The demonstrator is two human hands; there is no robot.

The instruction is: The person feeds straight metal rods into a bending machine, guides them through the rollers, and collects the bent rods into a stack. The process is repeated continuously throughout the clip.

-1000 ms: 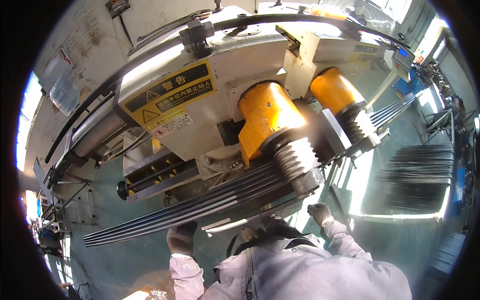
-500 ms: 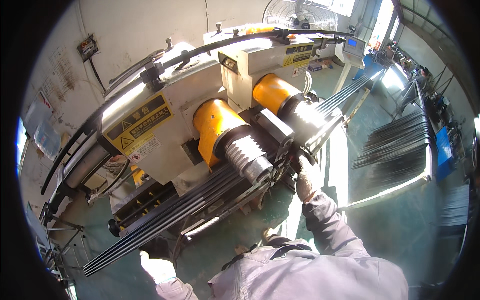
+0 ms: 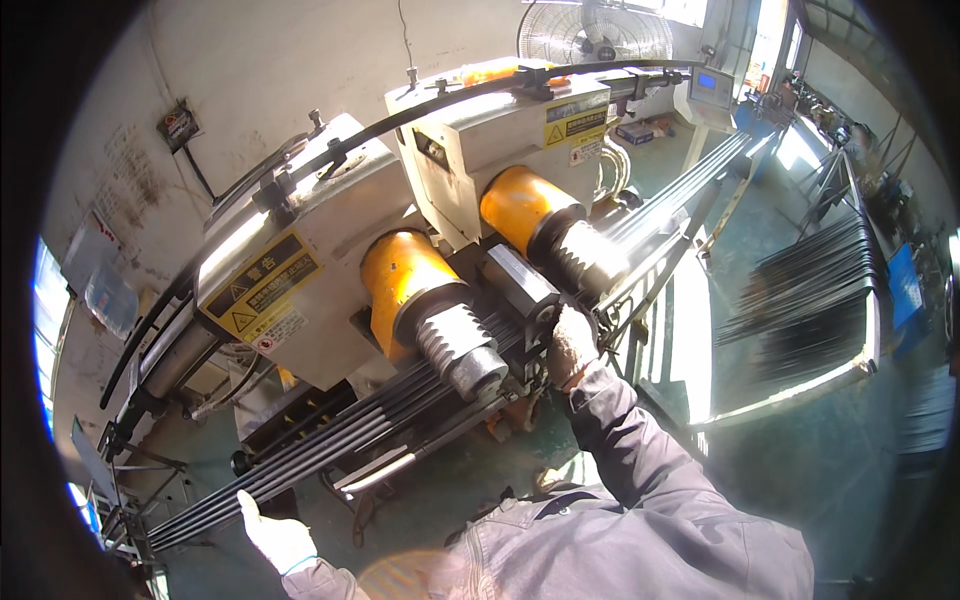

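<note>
Several long dark rods (image 3: 345, 436) lie side by side, running from lower left under the machine's threaded cylinders. My left hand (image 3: 277, 538), in a white glove, is at the near edge of the rods toward their left end. Its thumb sticks up apart beside them; the other fingers are mostly hidden. My right hand (image 3: 572, 345), in a soiled glove, is closed at the near end of a dark grey block (image 3: 521, 279). What lies inside its fingers is hidden. Two orange cylinders with ridged metal ends, a near cylinder (image 3: 405, 275) and a far cylinder (image 3: 530, 205), flank the block.
The pale machine housing (image 3: 350, 330) bears yellow warning labels. A control box (image 3: 710, 88) with a blue screen stands far right. A rack (image 3: 790, 400) with many thin dark rods is at right. A large fan (image 3: 595, 35) stands behind. A person (image 3: 850, 140) is in the distance.
My left hand has come up closer to the rods. My right hand has shifted up against the block's near end. The whole view has turned slightly.
</note>
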